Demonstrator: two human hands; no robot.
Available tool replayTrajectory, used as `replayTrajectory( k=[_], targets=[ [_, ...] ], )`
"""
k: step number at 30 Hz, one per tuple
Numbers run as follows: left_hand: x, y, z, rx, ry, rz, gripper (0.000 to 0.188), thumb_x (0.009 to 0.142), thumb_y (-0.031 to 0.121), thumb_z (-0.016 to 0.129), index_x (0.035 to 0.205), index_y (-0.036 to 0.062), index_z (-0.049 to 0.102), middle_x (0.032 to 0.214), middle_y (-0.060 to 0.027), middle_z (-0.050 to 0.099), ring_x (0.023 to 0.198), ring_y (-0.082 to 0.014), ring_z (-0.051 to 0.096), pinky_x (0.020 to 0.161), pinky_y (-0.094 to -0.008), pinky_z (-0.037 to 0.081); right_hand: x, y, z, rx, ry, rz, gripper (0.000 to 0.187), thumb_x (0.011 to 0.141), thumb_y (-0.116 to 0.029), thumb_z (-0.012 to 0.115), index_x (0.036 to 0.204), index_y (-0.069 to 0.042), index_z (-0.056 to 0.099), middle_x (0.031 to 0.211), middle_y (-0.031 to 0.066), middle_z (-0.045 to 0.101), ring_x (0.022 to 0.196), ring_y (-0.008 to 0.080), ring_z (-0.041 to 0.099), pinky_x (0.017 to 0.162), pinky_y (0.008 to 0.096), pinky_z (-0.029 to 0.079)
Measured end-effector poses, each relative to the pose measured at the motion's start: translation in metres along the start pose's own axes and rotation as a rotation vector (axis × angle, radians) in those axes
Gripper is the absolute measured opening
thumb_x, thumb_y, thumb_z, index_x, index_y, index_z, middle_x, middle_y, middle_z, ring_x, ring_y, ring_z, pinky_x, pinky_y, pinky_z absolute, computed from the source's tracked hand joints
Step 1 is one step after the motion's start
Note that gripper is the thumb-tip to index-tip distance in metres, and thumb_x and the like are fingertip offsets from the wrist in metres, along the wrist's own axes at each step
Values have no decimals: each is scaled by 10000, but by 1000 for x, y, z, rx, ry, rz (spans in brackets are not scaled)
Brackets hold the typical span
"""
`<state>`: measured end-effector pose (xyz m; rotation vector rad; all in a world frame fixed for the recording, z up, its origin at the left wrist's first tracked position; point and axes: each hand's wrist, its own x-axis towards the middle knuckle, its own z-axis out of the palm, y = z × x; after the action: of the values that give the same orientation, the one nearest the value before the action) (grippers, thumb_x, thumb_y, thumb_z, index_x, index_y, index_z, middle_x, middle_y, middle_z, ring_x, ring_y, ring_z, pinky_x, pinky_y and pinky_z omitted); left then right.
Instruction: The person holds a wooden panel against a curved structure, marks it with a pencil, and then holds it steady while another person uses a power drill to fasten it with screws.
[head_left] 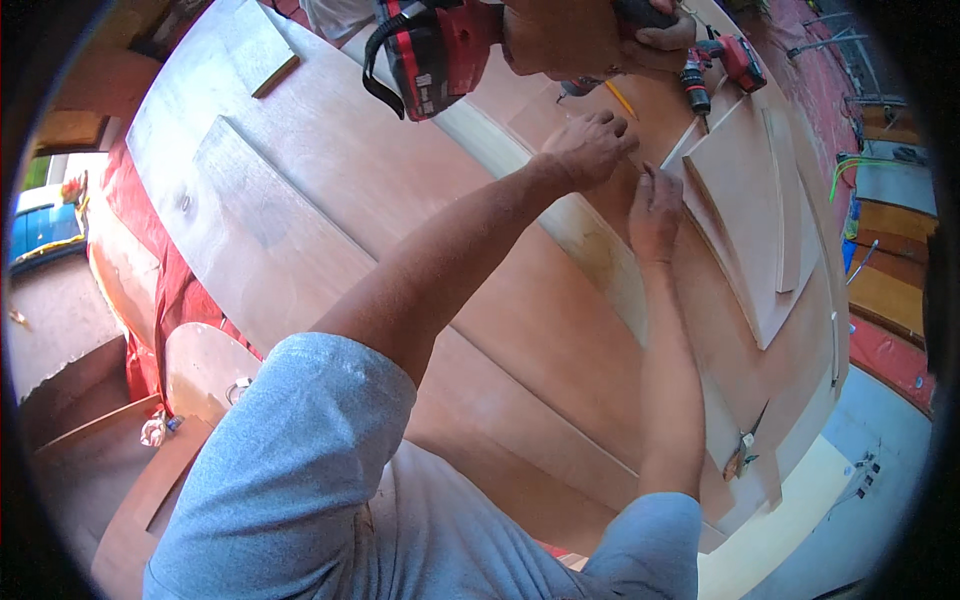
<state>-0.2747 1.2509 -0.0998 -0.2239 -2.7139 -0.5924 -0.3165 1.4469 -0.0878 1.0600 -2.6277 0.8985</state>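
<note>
My left hand (pixel 590 150) reaches to the far part of a large wooden panel surface (pixel 560 330), its fingers curled together. Just to its right and nearer, my right hand (pixel 657 212) has its thumb and fingers pinched, close to the edge of a pale strip. What either hand holds, if anything, is too small to make out. Beyond my hands, another person's hands (pixel 560 40) hold a red and black cordless drill (pixel 430 60). A yellow pencil (pixel 620 98) lies between those hands and mine.
A second red and black cordless drill (pixel 735 65) rests at the far right. Cut boards (pixel 755 200) lie on the right, and a long board (pixel 270 195) on the left. Pliers (pixel 742 452) lie near right. Red sheeting (pixel 180 300) hangs along the left edge.
</note>
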Motion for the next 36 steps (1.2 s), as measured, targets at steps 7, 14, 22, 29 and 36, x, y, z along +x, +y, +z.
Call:
replayTrajectory(
  k=[7,14,22,29,36],
  targets=[
    [0,-1,-3,-37,-38,25,329,910,218,644,1220,107,656,1186,-153,628,1194,-365,591,1025,-474,505,2,-4,11,-258,-24,-46,255,997,-180,563,1162,-11,661,1062,228,625,1005,431,589,893,546,475],
    [-124,-68,-64,-32,86,-175,671,864,191,799,1483,114,553,1526,-171,488,1372,-400,488,1148,-515,431,0,-8,13,-307,35,-44,220,1017,-230,564,1111,-60,667,1060,200,632,992,407,597,870,538,485],
    [-67,-173,-73,-45,-210,196,909,829,373,844,1577,111,398,1678,-157,315,1511,-398,339,1239,-538,305,4,-9,14,-311,28,-88,206,1014,-226,576,1110,-59,648,1038,182,640,993,396,606,869,535,495],
    [-53,-171,-79,-66,-263,257,968,793,429,863,1575,114,388,1683,-159,295,1534,-398,291,1254,-537,271,1,-11,12,-332,26,-59,201,1013,-222,575,1115,-61,638,1041,181,640,1002,395,615,877,529,497],
    [-51,-171,-74,-77,-275,295,1027,756,484,881,1573,118,378,1689,-161,274,1557,-398,242,1269,-536,237,1,-13,10,-353,-21,-14,215,1020,-244,564,1134,-74,629,1063,168,642,1017,390,613,898,534,489]
  ],
)
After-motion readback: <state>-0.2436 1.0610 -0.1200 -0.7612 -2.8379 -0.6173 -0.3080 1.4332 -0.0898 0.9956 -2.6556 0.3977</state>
